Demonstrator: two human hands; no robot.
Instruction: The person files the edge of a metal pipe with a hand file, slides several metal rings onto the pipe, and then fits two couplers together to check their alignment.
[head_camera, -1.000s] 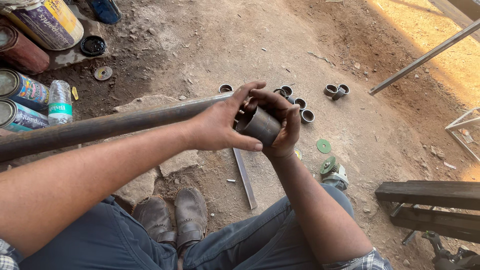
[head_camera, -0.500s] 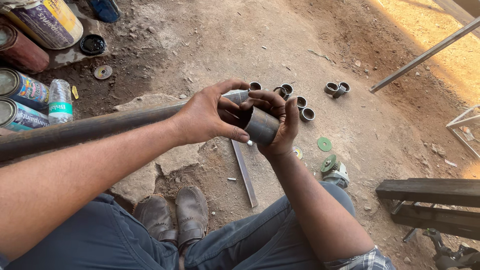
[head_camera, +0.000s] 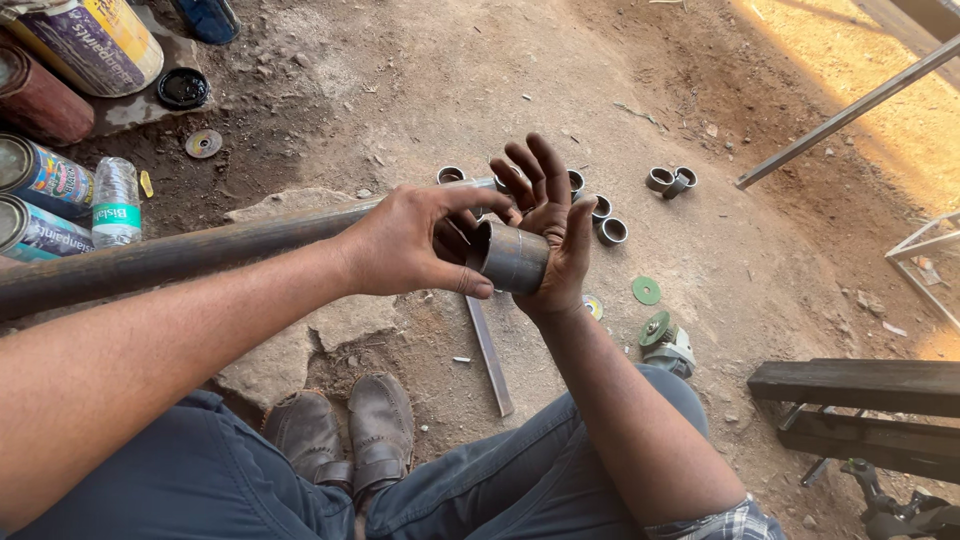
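Observation:
A short grey metal pipe piece lies across the palm of my right hand, whose fingers are spread and pointing away. My left hand pinches the near end of that piece with thumb and fingers. Behind the hands a long dark steel pipe runs across the dirt floor from the left. Several small cut metal rings lie on the ground just beyond my hands, with two more rings farther right.
Paint cans, a plastic bottle and a large bucket stand at the left. A flat metal strip, green discs and an angle grinder lie near my legs. A dark steel frame sits at the right.
My right hand's fingers have opened from around the pipe piece and now stretch out flat. My left hand has shifted its grip onto the piece's near end.

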